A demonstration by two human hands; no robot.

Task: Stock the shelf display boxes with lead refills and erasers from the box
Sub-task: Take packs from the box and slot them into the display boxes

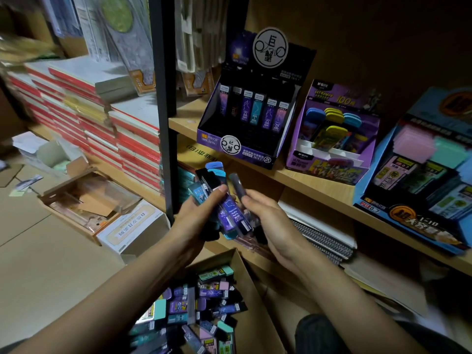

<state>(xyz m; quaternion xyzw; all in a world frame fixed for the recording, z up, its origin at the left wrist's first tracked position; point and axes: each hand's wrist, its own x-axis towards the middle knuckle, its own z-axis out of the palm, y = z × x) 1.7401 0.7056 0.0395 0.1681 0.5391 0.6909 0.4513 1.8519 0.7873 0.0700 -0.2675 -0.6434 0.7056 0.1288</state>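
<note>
Pinching one refill [238, 188], right hand [271, 226], left hand [198, 217] gripping refill bundle [228, 213]

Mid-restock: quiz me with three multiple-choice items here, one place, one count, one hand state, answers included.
1. The eraser display box stands: A on the floor; B between the dark refill display and the blue display; C left of the post.
2. Upright refill cases in the dark display: A six; B two; C ten.
3. The right hand: A hangs idle; B rests on the shelf; C pinches a grey case.
Answers: B, one display stands on each side; A, six in one row; C, fingertips grip it.
</note>
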